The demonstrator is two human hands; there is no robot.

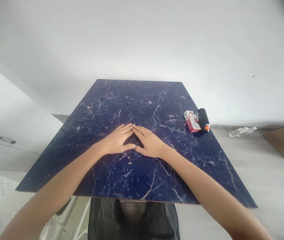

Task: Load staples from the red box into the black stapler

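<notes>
Dark blue, pale-veined tabletop [136, 96] stands with its far edge by a white wall [142, 40]. Left hand [120, 140] and right hand [150, 142] lie palm down on it, nearer the near edge than the far one, centred between the side edges. Fingers are a little apart, index tips and thumb tips meeting around a small gap; neither hand grips anything. This looks like a resting pose, with no handling begun. Nearest to them, toward the right edge, sits a red-and-white box [193, 122]; just beside it, right at that edge, is a black cylinder [203, 117] with an orange patch, standing or lying, I cannot tell. Taking either would call for the right hand to lift and reach outward. Beyond the right edge, lower down, are clear plastic bottles [239, 132] and a cardboard box [283, 141].
</notes>
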